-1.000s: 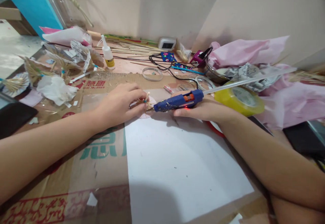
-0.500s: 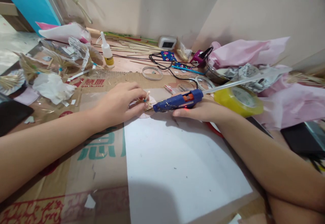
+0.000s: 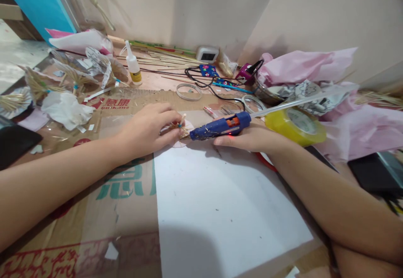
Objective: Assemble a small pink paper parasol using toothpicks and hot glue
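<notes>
My right hand (image 3: 245, 137) is closed around a blue hot glue gun (image 3: 217, 126), which lies on its side with a long clear glue stick (image 3: 283, 103) sticking out of its back. The gun's nozzle points left and meets a small bundle of thin pale sticks (image 3: 181, 127) bound with blue. My left hand (image 3: 154, 127) pinches this bundle between thumb and fingers. Beneath it is a small round piece of paper (image 3: 188, 127), partly covered by the fingers. A large white sheet (image 3: 220, 202) lies under and in front of both hands.
Cardboard (image 3: 126, 219) covers the work surface. Behind stand a glue bottle (image 3: 134, 66) and a small digital display (image 3: 208, 54). Paper-and-stick fans (image 3: 75, 74) lie left. On the right are a yellow tape roll (image 3: 296, 124) and pink paper (image 3: 311, 66).
Hardly anything differs. Both hands, the glue gun and the stick bundle keep almost the same places, with only a very slight shift of the whole view.
</notes>
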